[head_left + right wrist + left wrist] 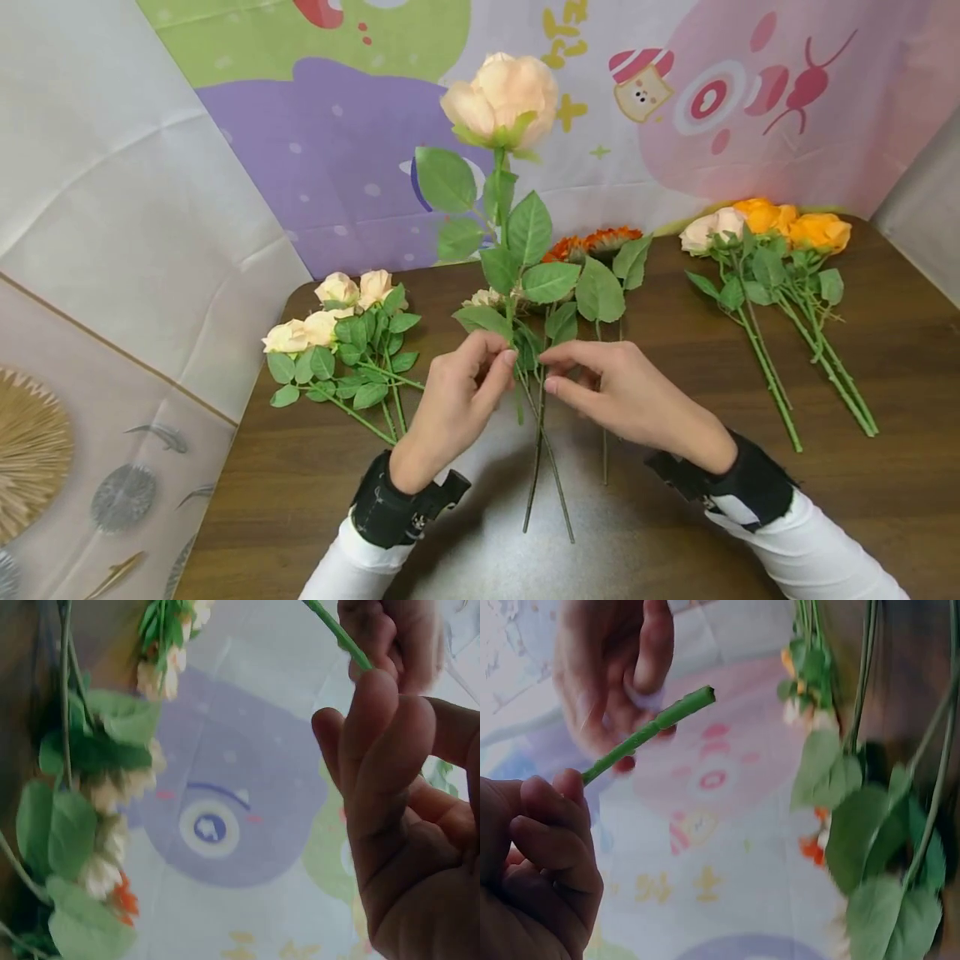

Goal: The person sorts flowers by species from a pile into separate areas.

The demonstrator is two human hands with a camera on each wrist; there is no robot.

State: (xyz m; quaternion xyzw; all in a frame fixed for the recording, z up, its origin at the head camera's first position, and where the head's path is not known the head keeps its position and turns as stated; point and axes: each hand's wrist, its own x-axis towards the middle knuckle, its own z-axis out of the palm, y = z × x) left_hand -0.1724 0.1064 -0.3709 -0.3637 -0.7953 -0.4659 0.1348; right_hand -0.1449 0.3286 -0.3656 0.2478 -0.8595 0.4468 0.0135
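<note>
A single peach rose [502, 96] with green leaves stands upright above the table. Its green stem [652, 729] is pinched between the thumb and fingers of my left hand [457, 400], and the cut lower end sticks out past the grip. Just right of the stem hovers my right hand [630, 400], its fingers loosely bent with nothing between them. In the right wrist view, the right fingertips overlap the green stem [341, 634]. Behind and below both hands lie orange flowers [592, 243] with broad leaves and thin dark stems [551, 467], partly hidden by the rose's leaves.
To the left on the brown table [300, 517] lies a bunch of peach roses [337, 321]. A bunch with orange roses [821, 232] and a pale rose [712, 232] rests at the right. A printed cartoon cloth [360, 167] hangs along the back edge.
</note>
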